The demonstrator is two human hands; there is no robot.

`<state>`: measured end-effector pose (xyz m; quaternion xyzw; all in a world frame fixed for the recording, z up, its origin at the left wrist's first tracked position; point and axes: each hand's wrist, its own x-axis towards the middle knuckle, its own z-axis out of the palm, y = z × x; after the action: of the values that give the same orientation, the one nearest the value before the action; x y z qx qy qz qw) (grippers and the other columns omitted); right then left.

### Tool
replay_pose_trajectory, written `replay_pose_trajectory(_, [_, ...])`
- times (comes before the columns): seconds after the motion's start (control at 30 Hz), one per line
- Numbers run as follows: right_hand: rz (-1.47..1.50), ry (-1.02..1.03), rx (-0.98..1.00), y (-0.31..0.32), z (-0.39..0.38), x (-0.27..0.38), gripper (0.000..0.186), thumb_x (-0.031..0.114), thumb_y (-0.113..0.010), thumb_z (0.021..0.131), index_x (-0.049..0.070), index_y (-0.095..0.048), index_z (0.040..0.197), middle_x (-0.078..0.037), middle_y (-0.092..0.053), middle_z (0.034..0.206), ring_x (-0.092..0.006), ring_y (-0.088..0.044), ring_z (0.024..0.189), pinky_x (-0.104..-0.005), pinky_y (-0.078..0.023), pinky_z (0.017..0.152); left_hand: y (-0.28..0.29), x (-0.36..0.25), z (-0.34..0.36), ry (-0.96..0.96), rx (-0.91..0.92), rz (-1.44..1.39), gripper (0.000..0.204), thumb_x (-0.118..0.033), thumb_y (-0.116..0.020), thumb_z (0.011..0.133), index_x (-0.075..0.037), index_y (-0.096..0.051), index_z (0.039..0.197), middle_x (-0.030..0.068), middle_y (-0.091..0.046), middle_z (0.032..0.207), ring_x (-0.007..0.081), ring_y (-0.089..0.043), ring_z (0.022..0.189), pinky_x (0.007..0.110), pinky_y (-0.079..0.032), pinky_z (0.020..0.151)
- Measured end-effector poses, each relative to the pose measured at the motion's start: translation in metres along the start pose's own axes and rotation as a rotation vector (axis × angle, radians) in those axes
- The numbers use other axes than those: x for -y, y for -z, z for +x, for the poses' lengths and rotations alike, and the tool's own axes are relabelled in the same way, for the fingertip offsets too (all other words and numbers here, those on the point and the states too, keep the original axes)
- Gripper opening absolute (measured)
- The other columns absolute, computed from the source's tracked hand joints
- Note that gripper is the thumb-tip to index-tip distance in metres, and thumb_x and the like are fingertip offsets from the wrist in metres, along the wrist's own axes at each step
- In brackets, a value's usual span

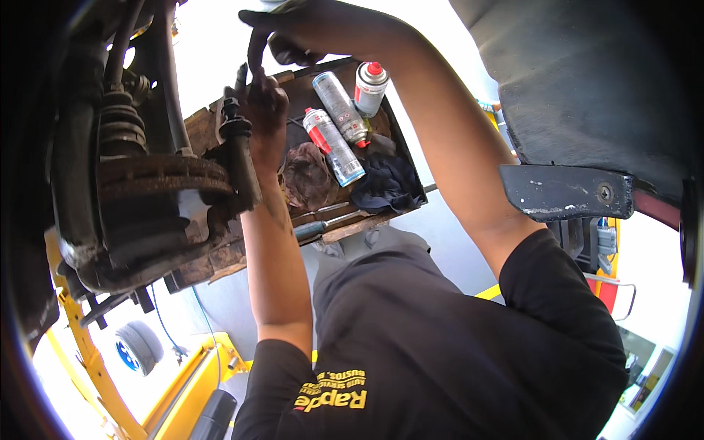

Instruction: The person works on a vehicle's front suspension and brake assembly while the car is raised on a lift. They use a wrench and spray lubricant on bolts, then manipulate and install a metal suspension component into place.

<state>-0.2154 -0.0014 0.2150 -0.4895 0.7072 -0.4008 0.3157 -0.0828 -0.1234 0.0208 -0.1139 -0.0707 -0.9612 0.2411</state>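
My left hand (265, 110), dark with grime, is raised beside the brake assembly, its fingers curled. Whatever they close on is too dark to make out. Just left of it, a slide pin with a rubber boot (236, 125) stands on the caliper bracket (243, 172). A rusty brake disc (165, 176) lies further left. My right hand (297, 29) reaches in from the right above the left one. Its fingers are apart, one stretched leftward and one bent down close to the left hand's fingertips. Nothing shows in it.
A wooden tray (407, 158) below the hands holds several spray cans (335, 147), a brown rag (309, 176), a dark cloth (389, 183) and a screwdriver (312, 229). A ribbed rubber boot (122, 125) is at left. A black fender panel (587, 88) hangs at right, above a yellow lift (198, 381).
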Motion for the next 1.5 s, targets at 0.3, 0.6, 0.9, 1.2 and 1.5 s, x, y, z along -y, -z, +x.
replay_pose_trajectory(0.3, [0.371,-0.199,-0.027,-0.038,-0.085,-0.153,0.046,0.044,-0.048,0.111,0.004,-0.067,0.099,0.003,-0.049,0.066,-0.0066,-0.045,0.059,-0.0259,-0.039,0.056,-0.112,-0.008,0.063,0.315,0.754,-0.009,0.074,-0.066,-0.066,0.087,-0.015,-0.058,0.14,0.0048,-0.054,0.132,0.0221,-0.047,0.125,0.051,-0.032,0.105])
replay_pose_trajectory(0.6, [0.454,-0.393,-0.093,-0.024,-0.159,-0.185,0.04,0.034,-0.045,0.113,0.003,-0.065,0.096,0.004,-0.044,0.067,-0.0062,-0.042,0.061,-0.0234,-0.037,0.057,-0.08,-0.018,0.101,0.11,0.886,0.02,0.081,-0.062,-0.051,0.1,-0.019,-0.024,0.164,0.0074,-0.034,0.152,0.0269,-0.039,0.129,0.058,-0.033,0.105])
replay_pose_trajectory(0.9, [0.498,-0.44,-0.067,-0.047,-0.173,-0.19,0.039,0.03,-0.045,0.113,0.0,-0.065,0.099,0.003,-0.047,0.069,-0.006,-0.044,0.062,-0.0216,-0.038,0.056,-0.108,-0.016,0.058,0.328,1.031,0.114,0.091,-0.071,-0.049,0.097,-0.018,-0.019,0.164,0.0131,-0.038,0.147,0.028,-0.041,0.128,0.055,-0.032,0.105])
replay_pose_trajectory(1.2, [0.523,-0.454,-0.116,-0.035,-0.171,-0.19,0.038,0.03,-0.046,0.112,0.0,-0.065,0.1,0.003,-0.047,0.067,-0.0062,-0.043,0.06,-0.0229,-0.036,0.055,-0.113,-0.019,0.096,0.19,0.903,0.16,0.086,-0.067,-0.051,0.097,-0.015,-0.025,0.16,0.0126,-0.041,0.138,0.0269,-0.042,0.123,0.054,-0.033,0.103])
replay_pose_trajectory(1.5, [0.552,-0.421,-0.086,-0.039,-0.153,-0.192,0.036,0.029,-0.046,0.113,0.001,-0.064,0.099,0.005,-0.046,0.069,-0.0048,-0.043,0.062,-0.0207,-0.038,0.057,-0.103,-0.022,0.118,0.201,0.967,0.145,0.08,-0.063,-0.053,0.097,-0.013,-0.031,0.156,0.0121,-0.045,0.13,0.0259,-0.044,0.118,0.052,-0.034,0.101])
